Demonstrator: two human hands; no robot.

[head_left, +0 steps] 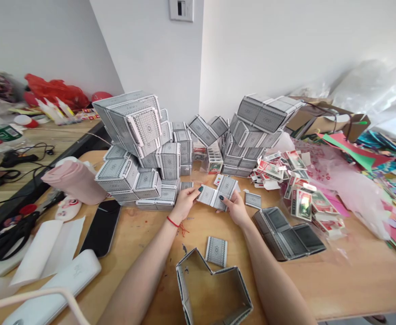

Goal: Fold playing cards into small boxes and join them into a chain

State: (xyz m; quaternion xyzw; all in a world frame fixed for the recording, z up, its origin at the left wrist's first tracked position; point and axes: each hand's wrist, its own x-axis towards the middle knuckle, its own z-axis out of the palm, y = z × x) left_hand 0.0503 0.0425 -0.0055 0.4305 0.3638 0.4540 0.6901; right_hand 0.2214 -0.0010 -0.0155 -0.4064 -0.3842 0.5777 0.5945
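My left hand (186, 202) pinches the left end of a joined piece of grey patterned playing cards (217, 193) above the table. On its right end, my right hand (234, 206) is closed, thumb on top. A loose playing card (253, 199) lies just right of that hand. Nearer to me, another card square (216, 251) rests flat beside an open heart-shaped frame (214, 289) made of cards. To the right of my right forearm sits a dark-topped card box (287, 234). Small printed cards partly show behind the held piece.
Stacked card-built blocks stand at the left (130, 126) and right (252, 135). Opened card packets (302, 198) lie in a heap on the right. A phone (102, 228), a white power bank (58, 289), black scissors (15, 230) and a pink cup (74, 180) occupy the left side.
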